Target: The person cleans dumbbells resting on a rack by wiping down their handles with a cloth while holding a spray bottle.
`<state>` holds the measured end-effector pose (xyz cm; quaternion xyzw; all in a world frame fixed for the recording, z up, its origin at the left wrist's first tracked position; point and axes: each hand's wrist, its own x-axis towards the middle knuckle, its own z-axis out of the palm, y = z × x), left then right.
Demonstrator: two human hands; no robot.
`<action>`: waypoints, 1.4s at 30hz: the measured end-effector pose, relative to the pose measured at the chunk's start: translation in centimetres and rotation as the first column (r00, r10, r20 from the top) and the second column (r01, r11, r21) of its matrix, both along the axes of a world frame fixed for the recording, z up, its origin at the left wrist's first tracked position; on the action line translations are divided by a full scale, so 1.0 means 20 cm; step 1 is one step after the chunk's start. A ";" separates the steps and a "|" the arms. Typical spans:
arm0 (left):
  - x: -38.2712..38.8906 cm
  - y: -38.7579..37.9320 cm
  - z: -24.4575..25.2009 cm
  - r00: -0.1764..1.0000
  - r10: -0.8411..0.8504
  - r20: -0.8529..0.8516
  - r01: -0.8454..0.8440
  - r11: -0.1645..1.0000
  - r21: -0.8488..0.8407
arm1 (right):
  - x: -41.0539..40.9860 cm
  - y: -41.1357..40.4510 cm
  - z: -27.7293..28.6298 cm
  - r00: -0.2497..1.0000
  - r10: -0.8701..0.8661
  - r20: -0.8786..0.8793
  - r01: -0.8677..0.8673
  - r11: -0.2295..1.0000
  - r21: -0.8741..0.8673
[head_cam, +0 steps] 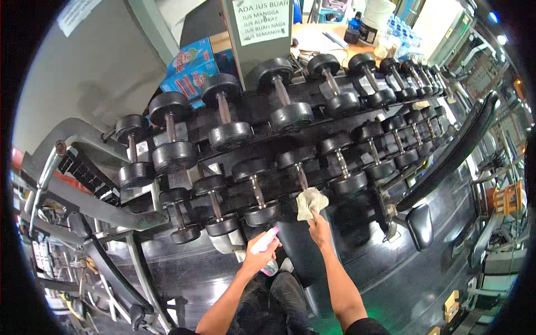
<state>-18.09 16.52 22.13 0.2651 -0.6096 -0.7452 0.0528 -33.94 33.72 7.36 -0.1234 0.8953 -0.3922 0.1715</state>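
Observation:
My left hand [260, 253] grips a spray bottle [264, 243] with a pink and white trigger head, its nozzle end toward the dumbbells. In my right hand [319, 228] is a pale cloth [311, 202], held against the near end of a black dumbbell [296, 155] on the lower tier. The cloth hides most of that near head. Left of it, another lower-tier dumbbell [256, 188] with a shiny metal handle lies close to the bottle. Above, a larger dumbbell [282, 94] rests on the upper tier.
The two-tier dumbbell rack [268, 146] runs across the view. A padded bench [450, 155] stands at right, gym-machine frames [125, 213] at left. Behind the rack are a blue carton [190, 69], a sign with writing [261, 21] and a table [316, 35] with bottles.

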 end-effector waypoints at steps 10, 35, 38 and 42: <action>0.03 0.16 0.15 0.999 0.044 -0.018 -0.043 0.997 0.060 | -0.07 0.12 0.66 0.984 -0.152 0.087 0.173 0.920 -0.350; -0.46 -0.27 0.56 0.988 -0.036 -0.151 0.041 0.999 0.030 | -0.16 -0.13 1.07 0.804 -0.063 0.591 0.584 0.271 -0.765; -0.45 -0.31 0.64 0.985 -0.087 -0.150 0.091 0.996 0.021 | -0.15 -0.15 1.22 0.839 -0.099 0.535 0.537 0.312 -0.784; -0.41 -0.35 0.75 0.973 -0.121 -0.194 0.138 0.988 0.073 | -0.11 -0.15 1.32 0.809 -0.142 0.570 0.584 0.293 -0.757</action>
